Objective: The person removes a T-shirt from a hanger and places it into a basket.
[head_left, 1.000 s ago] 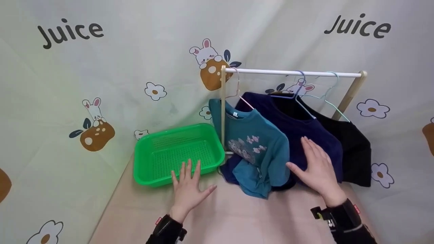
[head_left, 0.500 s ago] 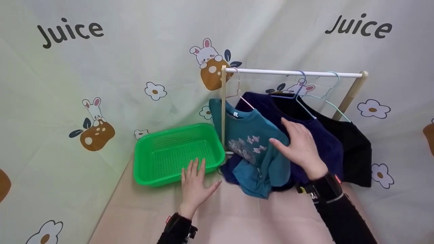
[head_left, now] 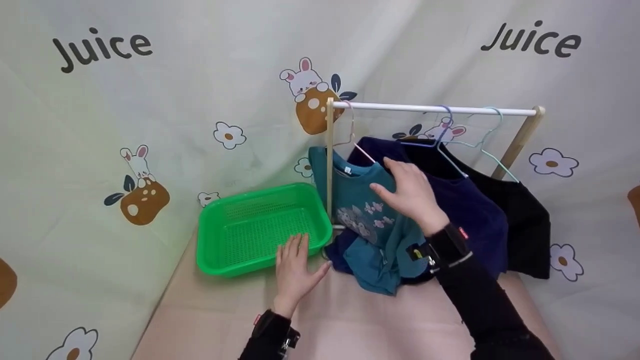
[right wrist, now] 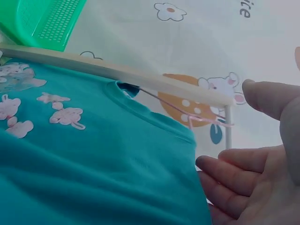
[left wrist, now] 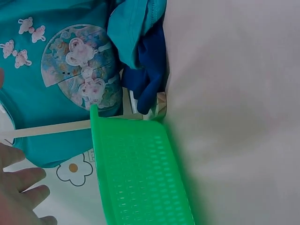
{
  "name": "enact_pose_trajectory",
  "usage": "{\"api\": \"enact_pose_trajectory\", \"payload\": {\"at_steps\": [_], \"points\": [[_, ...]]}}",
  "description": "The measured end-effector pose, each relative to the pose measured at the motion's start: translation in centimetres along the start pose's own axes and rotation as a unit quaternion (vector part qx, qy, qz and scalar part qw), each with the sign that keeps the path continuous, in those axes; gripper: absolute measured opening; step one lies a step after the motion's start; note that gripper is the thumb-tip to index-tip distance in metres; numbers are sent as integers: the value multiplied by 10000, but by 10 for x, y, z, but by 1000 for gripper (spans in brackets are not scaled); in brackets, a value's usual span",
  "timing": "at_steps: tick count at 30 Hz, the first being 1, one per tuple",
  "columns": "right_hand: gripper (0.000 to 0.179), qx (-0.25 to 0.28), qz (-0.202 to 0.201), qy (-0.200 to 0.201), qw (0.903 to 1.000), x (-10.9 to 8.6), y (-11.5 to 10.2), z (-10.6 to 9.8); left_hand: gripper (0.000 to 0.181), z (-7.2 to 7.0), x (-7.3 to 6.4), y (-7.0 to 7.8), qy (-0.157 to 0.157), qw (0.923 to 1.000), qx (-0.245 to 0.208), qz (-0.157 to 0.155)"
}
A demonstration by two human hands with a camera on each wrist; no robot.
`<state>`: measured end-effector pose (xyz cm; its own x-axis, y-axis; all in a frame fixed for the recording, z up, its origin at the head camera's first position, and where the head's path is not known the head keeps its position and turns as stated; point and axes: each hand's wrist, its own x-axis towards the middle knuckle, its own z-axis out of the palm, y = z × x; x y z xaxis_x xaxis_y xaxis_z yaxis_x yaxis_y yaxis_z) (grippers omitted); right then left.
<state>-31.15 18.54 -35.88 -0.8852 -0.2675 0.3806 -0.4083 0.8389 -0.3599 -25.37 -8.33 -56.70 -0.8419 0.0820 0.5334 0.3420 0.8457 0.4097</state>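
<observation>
A teal long-sleeved top (head_left: 350,192) with a rabbit print hangs on a pink hanger (right wrist: 173,107) at the rack's left end. My right hand (head_left: 412,192) is beside its shoulder, thumb and fingers spread apart with nothing gripped. In the right wrist view its fingertips reach the shoulder's edge; whether they touch the cloth I cannot tell. My left hand (head_left: 296,272) hovers by the near right corner of the green basket (head_left: 212,265), fingers extended and holding nothing. Left-hand fingers (left wrist: 28,194) also show in the left wrist view.
The rack's white bar (head_left: 390,106) sits on wooden posts. Right of the teal top hang a navy top (head_left: 465,210) on a blue hanger and a black top (head_left: 530,235) on a mint hanger. A printed curtain (head_left: 150,100) stands behind the pinkish table (head_left: 360,325).
My right hand has moved left and up, from in front of the navy top to the teal top's shoulder. My left hand has drifted slightly right along the basket's near side.
</observation>
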Motion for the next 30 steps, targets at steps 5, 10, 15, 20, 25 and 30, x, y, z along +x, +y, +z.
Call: {"api": "enact_pose_trajectory", "payload": {"at_steps": [5,10,15,20,25,30], "points": [[67,324,245,-405,9984,22,0,2,87,0,2,3,-5,10000,-59,11],[65,555,475,-714,9948,41,-4,3,86,1,5,2,-32,10000,-50,-6],[64,849,633,-885,9904,59,-9,3,86,0,10,4,-140,9998,-151,-28],[57,1470,904,-1139,9784,72,-9,4,85,-4,16,7,-64,9997,-214,21],[48,2304,1126,-1261,9583,81,-5,6,82,-7,24,9,124,9994,-277,155],[42,2539,1226,-1024,9539,85,-4,4,80,-11,30,14,293,9985,-365,274]]}}
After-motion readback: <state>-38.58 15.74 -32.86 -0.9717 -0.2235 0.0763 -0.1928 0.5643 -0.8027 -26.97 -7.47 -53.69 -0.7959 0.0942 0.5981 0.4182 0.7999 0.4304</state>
